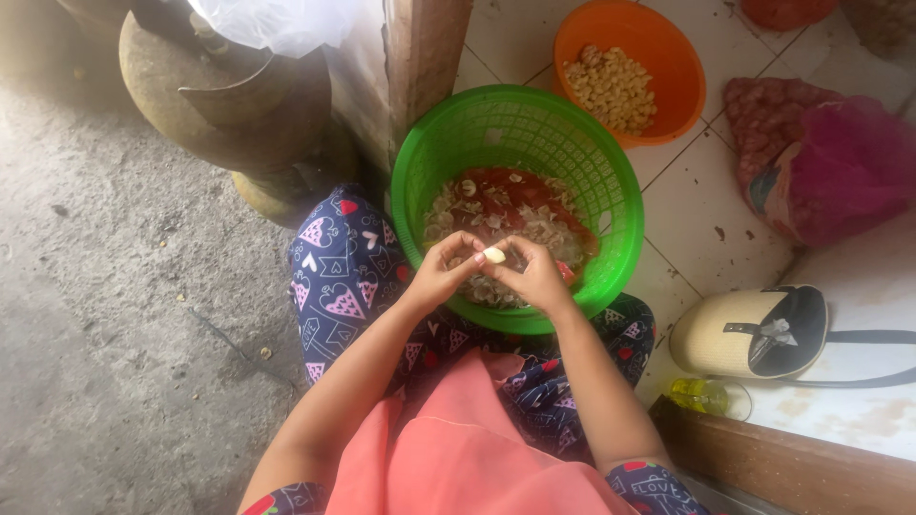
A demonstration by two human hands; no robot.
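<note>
**Garlic clove pinched between both hands**

The peeled garlic clove (493,255) sits between the left hand (441,272) and right hand (536,275), equally near both, fingertips pinching it above the green basket (611,191) of skins. Its long axis lies left-right.

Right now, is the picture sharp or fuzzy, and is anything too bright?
Head view: soft, even daylight, no hard shadows. The white plastic sheet at the top is washed out. The garlic clove between left hand and right hand is fairly sharp; peels in the green basket blur slightly. Edges bend a little from the wide lens.
</note>
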